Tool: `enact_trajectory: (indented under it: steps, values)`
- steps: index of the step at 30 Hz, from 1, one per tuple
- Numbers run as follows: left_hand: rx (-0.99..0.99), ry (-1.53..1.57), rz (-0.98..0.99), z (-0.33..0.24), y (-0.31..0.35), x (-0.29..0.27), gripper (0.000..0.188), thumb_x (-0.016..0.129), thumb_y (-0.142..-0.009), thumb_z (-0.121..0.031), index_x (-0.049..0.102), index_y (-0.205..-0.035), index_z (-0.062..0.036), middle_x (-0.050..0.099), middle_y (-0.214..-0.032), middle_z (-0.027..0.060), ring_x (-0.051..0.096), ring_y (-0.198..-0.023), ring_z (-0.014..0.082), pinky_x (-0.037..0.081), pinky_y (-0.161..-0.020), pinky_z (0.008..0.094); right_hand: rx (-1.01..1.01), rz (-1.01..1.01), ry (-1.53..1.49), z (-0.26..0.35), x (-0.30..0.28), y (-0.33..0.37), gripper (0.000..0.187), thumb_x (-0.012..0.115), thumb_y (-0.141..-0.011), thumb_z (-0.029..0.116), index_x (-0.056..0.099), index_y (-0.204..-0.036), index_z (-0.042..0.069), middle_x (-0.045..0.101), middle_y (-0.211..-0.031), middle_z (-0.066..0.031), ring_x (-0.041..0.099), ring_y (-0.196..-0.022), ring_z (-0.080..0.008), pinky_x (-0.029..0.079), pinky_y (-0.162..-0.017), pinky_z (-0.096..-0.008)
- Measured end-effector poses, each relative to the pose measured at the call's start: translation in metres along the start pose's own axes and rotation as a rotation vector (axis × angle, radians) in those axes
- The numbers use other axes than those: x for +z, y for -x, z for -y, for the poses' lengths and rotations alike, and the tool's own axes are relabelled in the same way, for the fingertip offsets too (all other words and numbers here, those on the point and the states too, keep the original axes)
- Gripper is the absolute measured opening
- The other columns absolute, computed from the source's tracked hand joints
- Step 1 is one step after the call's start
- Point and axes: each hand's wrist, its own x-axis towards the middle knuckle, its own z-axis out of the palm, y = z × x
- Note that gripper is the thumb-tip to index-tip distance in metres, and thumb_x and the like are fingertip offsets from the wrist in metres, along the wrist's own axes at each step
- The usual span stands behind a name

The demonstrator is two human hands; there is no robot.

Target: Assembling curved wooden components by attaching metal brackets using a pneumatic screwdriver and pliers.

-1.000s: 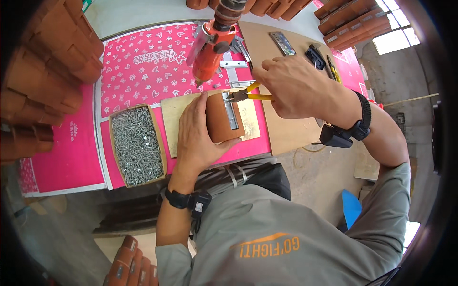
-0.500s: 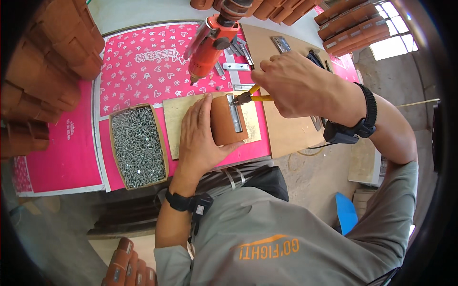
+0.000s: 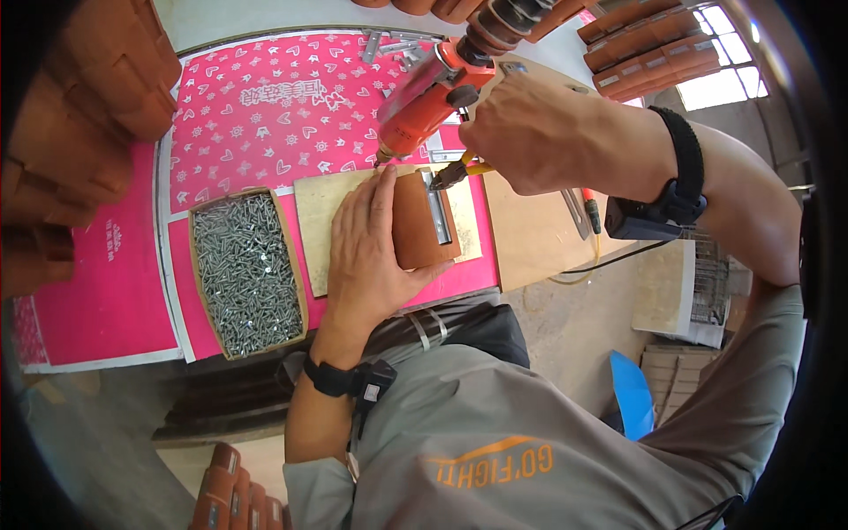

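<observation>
My left hand [image 3: 364,243] steadies a curved terracotta piece [image 3: 412,231] on a thin yellowish board [image 3: 314,199], fingers along its left side and thumb at its near end. A silver metal strip [image 3: 439,219] lies in a slot along the top of the piece. My right hand [image 3: 537,132] is closed around yellow-handled pliers [image 3: 450,176], whose dark jaws are at the far end of the strip. Whether the jaws grip anything is too small to tell. Just beyond my left fingertips hangs a red power screwdriver [image 3: 420,113], its tip pointing down.
An open box of screws [image 3: 247,274] sits left of the board on the pink patterned table cover [image 3: 256,115]. Stacked terracotta pieces [image 3: 115,79] rise at the left, with more [image 3: 654,53] at the far right. Loose metal strips [image 3: 389,46] lie at the back.
The view has shifted slightly. The red screwdriver now hangs more to the right and more tilted, its tip nearer the terracotta piece. Both hands keep nearly the same hold.
</observation>
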Motion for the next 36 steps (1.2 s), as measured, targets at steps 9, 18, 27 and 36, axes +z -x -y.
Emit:
enact_trajectory:
  steps: [9,18,27,36]
  values:
    - [-0.005,0.006,-0.046,0.001,0.001,0.001,0.121,0.093,-0.059,-0.037,0.025,-0.153,-0.0047,0.044,-0.142,0.0224,0.043,-0.131,0.0411,0.034,-0.111,0.0513,0.028,0.106,0.001,-0.003,-0.004,-0.007,0.014,0.067,-0.071,0.008,0.067,-0.083,0.003,0.066,-0.068,-0.0153,0.069,-0.067,-0.0333,0.052,-0.062,-0.0410]
    - [0.105,0.303,-0.083,-0.013,0.020,-0.021,0.115,0.097,-0.058,-0.026,0.031,-0.149,-0.0047,0.041,-0.145,0.0181,0.044,-0.135,0.0328,0.043,-0.108,0.0445,0.080,0.120,-0.182,0.021,-0.022,0.029,0.019,0.069,-0.071,0.010,0.067,-0.088,0.000,0.066,-0.066,-0.0171,0.068,-0.066,-0.0364,0.052,-0.060,-0.0445]
    - [-0.006,0.792,0.056,-0.030,0.035,-0.021,0.122,0.099,-0.052,-0.019,0.028,-0.149,-0.0001,0.041,-0.142,0.0107,0.046,-0.131,0.0221,0.045,-0.105,0.0359,0.149,-0.109,-0.250,0.041,-0.013,0.067,0.017,0.073,-0.073,0.004,0.064,-0.087,-0.001,0.063,-0.070,-0.0187,0.065,-0.068,-0.0372,0.049,-0.059,-0.0410]
    - [-0.072,0.851,0.245,-0.044,0.028,-0.042,0.132,0.096,-0.038,-0.035,0.034,-0.148,0.0003,0.050,-0.140,0.0146,0.051,-0.132,0.0245,0.039,-0.113,0.0350,0.020,0.044,-0.229,0.065,-0.069,0.108,0.019,0.055,-0.091,0.009,0.066,-0.095,-0.007,0.064,-0.064,-0.0159,0.066,-0.056,-0.0240,0.054,-0.048,-0.0354]
